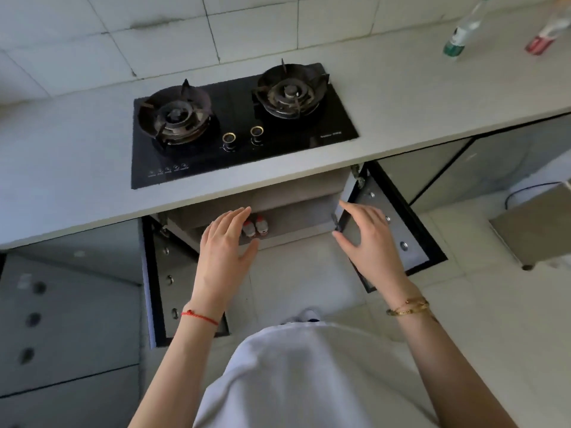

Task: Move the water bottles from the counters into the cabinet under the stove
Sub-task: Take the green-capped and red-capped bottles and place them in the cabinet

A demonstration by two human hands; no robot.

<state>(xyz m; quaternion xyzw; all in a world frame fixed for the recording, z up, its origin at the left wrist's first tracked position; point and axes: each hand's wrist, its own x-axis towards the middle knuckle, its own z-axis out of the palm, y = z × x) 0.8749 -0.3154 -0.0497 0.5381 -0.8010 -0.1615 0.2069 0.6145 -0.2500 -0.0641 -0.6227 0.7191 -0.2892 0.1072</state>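
Two water bottles with red-and-white tops (255, 227) stand side by side on the floor of the open cabinet (293, 217) under the stove (241, 125). My left hand (227, 242) hovers just left of them, fingers apart, holding nothing. My right hand (367, 239) is spread open in front of the right cabinet door (398, 230), empty. On the counter at the far right stand a clear bottle with a green label (462, 32) and a bottle with a red label (545, 34), both blurred.
Both cabinet doors hang wide open; the left door (163, 279) juts toward me. A metal box with a black cable (534, 223) sits on the tiled floor at the right. Grey drawer fronts (61, 304) fill the left.
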